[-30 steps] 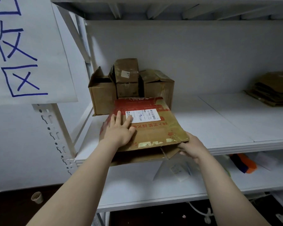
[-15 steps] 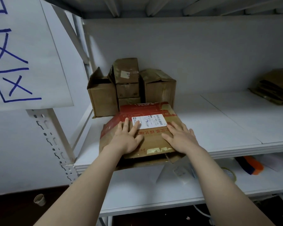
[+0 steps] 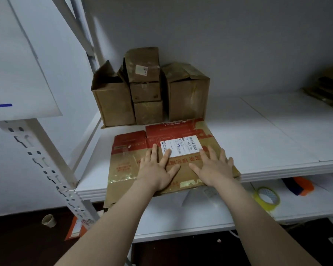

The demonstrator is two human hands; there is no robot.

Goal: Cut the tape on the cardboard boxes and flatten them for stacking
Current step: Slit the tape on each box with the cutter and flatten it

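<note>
A flattened red and brown cardboard box [image 3: 127,162] with a white shipping label [image 3: 181,145] lies on the white shelf [image 3: 267,135], its near edge hanging over the shelf front. My left hand [image 3: 156,169] presses flat on it with fingers spread, fingertips touching the label. My right hand [image 3: 213,166] presses flat beside it on the box's right part. Behind stand several upright brown boxes [image 3: 148,87], some with open flaps.
A stack of flattened cardboard [image 3: 331,87] lies at the far right of the shelf. On the lower shelf sit a yellow tape roll [image 3: 266,197] and an orange and blue tool [image 3: 300,186]. A slotted shelf post [image 3: 46,169] stands left; a paper cup [image 3: 48,220] is on the floor.
My right hand left the box's lower right corner and came on top beside the left hand. The box was pushed down flat and further onto the shelf.
</note>
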